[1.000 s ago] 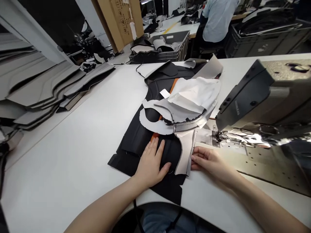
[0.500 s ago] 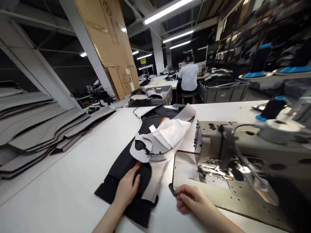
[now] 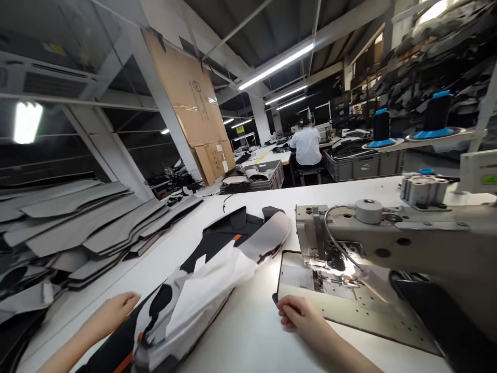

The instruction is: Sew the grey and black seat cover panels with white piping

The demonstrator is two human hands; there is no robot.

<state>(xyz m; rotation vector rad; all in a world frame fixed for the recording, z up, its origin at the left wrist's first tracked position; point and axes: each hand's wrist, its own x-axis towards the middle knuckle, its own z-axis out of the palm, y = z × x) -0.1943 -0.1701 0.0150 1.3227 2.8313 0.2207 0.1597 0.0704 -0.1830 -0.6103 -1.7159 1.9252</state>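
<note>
My left hand (image 3: 111, 315) is at the left edge of a sewn black and grey fabric piece (image 3: 217, 241), fingers loosely extended and close together. Nothing shows in its grip. A crumpled white sheet (image 3: 212, 282) lies over the fabric, and orange strips show on the black part. My right hand (image 3: 297, 316) is curled closed at the front left corner of the sewing machine's bed plate (image 3: 349, 308), beside a small black tab (image 3: 275, 298). Its palm side is hidden, so I cannot tell whether it holds anything. The needle area (image 3: 341, 267) of the sewing machine is lit.
Stacked grey fabric panels (image 3: 112, 223) cover the table's left side. Black thread cones (image 3: 382, 127) stand on a holder at right. Beyond the table are grey crates (image 3: 277, 176), a tall cardboard sheet (image 3: 190, 98) and a seated person in a light shirt (image 3: 306, 145).
The fabric and its white sheet have shifted left and toward me. My left hand has moved left, from on top of the fabric to its edge. My right hand stays by the plate corner.
</note>
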